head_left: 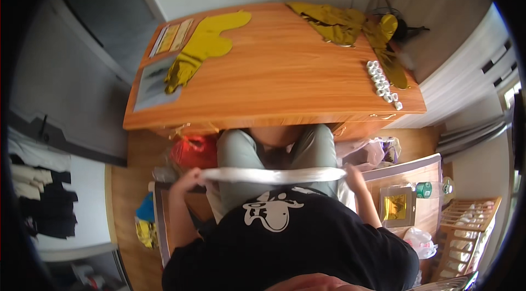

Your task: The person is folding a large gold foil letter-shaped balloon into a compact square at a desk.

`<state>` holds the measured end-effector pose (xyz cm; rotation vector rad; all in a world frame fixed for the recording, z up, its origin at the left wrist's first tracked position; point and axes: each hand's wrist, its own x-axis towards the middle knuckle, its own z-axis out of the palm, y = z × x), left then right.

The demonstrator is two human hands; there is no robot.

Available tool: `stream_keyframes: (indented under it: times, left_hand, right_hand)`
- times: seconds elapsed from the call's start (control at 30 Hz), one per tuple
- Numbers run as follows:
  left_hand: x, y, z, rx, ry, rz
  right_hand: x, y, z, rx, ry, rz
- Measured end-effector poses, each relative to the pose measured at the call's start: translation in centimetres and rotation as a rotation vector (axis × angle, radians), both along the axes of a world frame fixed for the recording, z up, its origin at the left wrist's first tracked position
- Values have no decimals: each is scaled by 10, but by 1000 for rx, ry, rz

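I sit at a wooden desk with my knees under its front edge. A white sheet, seen edge-on as a long white band, stretches across my lap. My left hand grips its left end and my right hand grips its right end, holding it taut between them. On the desk lie a yellow-gold foil shape at the left and crumpled gold foil at the far right.
A row of small white rolls sits near the desk's right edge. Papers lie at its left end. A red bag stands on the floor left of my legs. A wooden rack and a gold-filled box are at my right.
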<state>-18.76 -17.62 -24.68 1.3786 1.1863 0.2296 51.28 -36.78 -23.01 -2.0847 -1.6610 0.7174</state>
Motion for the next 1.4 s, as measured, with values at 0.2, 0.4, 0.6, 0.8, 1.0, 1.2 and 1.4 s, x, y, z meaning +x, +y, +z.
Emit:
stream_keyframes:
  times: [0.2,0.4,0.6,0.8,1.0,1.2,1.4]
  left_hand:
    - [115,22,122,-16,-178,-55]
    - [214,-5,375,1107,-863,-357]
    - [257,-45,437,1367,-925,-688]
    - [305,-22,426,1117,-1222,-434]
    - [381,65,380,1029,-982,-282]
    - [525,216,253,961,-341,-155]
    - [593,267,209,954,-40,-88]
  right_hand:
    - [11,10,41,111,42,11]
    - [-4,137,210,742,-137,221]
    - [3,295,260,769,-73,373]
    - [78,379,216,589,-397,174]
    - [98,424,210,416,-283,188]
    - [93,429,218,407,-458,141]
    - [89,435,242,362,-366,101]
